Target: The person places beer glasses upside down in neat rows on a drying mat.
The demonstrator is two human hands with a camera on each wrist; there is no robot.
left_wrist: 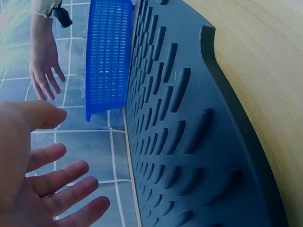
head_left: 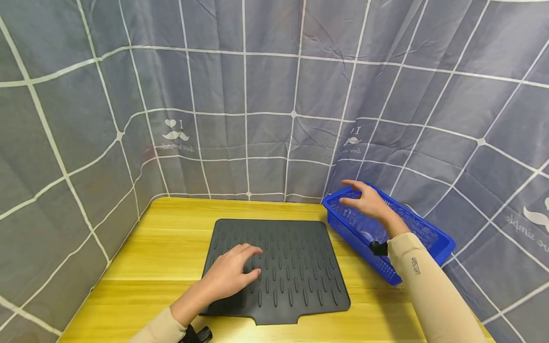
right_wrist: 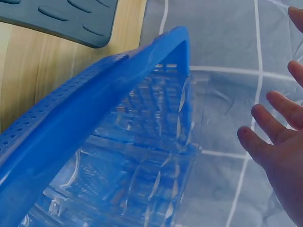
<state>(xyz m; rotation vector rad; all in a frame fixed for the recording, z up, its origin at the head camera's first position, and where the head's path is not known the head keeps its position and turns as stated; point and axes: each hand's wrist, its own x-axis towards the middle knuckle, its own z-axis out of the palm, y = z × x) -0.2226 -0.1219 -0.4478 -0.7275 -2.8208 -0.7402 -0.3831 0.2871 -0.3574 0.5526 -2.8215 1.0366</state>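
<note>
Over the dark grey ridged mat (head_left: 300, 267), my left hand (head_left: 227, 274) hovers with fingers apart and nothing in its grasp. The left wrist view shows that palm and its loosely spread fingers (left_wrist: 71, 177) beside the mat's surface. My right hand (head_left: 369, 202) is held above a blue perforated plastic basket (head_left: 349, 240), its fingers relaxed and its grasp empty. Inside the basket lie clear, see-through ribbed items (right_wrist: 156, 175); their exact kind and number are hard to make out. The right forearm covers part of the basket in the head view.
The mat and basket rest on a yellow wood-grain table (head_left: 171, 238). A grey curtain (head_left: 270, 133) with white grid lines hangs behind the table and along both sides. The mat has a short tab (head_left: 276, 320) on its near edge.
</note>
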